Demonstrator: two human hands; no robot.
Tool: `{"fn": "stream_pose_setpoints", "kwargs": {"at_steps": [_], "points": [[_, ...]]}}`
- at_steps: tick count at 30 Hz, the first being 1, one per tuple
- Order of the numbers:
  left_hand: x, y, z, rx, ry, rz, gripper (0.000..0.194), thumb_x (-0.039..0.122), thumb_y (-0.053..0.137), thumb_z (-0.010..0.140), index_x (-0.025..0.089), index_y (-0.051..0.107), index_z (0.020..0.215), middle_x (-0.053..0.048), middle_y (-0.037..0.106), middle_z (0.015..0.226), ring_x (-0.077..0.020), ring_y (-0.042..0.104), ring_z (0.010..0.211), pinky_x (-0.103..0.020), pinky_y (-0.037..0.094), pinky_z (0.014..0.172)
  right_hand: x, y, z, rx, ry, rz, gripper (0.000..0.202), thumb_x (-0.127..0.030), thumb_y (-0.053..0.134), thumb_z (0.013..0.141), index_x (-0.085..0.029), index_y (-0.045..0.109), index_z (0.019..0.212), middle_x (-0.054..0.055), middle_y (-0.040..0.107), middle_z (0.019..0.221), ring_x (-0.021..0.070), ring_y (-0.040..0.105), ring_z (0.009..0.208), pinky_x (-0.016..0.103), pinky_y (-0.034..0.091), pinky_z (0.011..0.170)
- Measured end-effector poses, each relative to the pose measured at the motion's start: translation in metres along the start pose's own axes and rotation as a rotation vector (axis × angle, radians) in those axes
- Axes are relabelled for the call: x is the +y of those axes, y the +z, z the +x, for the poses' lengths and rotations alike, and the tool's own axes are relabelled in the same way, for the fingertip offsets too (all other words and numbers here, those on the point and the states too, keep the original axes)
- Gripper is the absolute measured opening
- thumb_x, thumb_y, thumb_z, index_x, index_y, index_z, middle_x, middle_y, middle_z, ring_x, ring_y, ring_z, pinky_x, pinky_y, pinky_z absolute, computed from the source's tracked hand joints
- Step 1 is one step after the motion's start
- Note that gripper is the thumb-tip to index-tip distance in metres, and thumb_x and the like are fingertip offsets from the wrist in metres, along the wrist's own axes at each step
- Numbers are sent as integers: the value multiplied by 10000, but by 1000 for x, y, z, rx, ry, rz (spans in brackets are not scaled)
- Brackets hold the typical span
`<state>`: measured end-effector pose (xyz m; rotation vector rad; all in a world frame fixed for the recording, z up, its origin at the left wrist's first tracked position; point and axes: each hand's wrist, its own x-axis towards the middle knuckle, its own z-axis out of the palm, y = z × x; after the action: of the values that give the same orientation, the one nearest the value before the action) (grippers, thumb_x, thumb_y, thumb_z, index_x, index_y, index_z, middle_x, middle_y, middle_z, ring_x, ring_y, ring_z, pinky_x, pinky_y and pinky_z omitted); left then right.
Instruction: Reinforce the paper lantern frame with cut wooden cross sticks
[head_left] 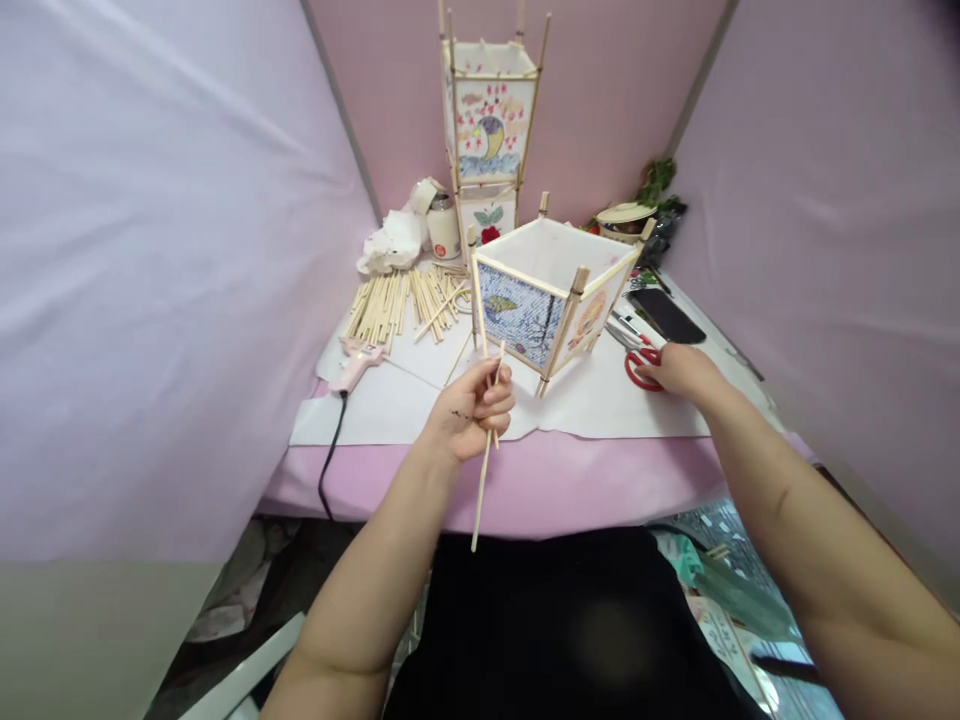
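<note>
My left hand (480, 408) is closed around thin wooden sticks (481, 500), one long and at least one shorter, held in front of the lantern. That lantern (525, 312) is a four-sided frame of sticks with white panels; a blue picture covers its front panel and an orange one its right side. Off to the right, my right hand (679, 372) has its fingers on the red handles of a pair of scissors (640, 368), which lie on the white cloth with the blades pointing up-left. Part of its grip is hidden behind the hand.
A taller lantern (491, 130) stands behind. On the left lie many cut sticks (390, 305) and a pink glue gun (355, 366) with a black cord. A jar (442, 228) and crumpled white paper (394, 243) sit farther back. A dark phone (666, 315) lies near the scissors.
</note>
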<state>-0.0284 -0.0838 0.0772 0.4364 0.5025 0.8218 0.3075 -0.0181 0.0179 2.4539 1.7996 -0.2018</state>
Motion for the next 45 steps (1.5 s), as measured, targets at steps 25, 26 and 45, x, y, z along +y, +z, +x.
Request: {"fn": "stream_pose_setpoints", "kwargs": {"at_steps": [25,26,45], "points": [[-64,15,-54,187,377,746,342,434,590,854,129,639,708,53,392,478,-47,276,452,-206,191,452,-60,-17,-222,-98,-579,683,356,-506,650,769,-211,454,799,-23,525,708,135,428,620,261,364,589],[-65,14,-54,199,385,776,342,435,586,856,131,643,711,51,396,484,-49,283,459,-207,203,459,-60,-17,-222,-95,-573,660,355,-515,639,777,-211,454,779,-30,515,682,131,413,604,258,349,575],[-71,13,-47,281,413,1141,342,424,530,870,157,646,690,43,407,542,-109,405,558,-223,330,571,-65,-13,-224,-160,-499,636,430,-611,624,744,-208,474,729,1,579,661,150,484,598,255,308,547]]}}
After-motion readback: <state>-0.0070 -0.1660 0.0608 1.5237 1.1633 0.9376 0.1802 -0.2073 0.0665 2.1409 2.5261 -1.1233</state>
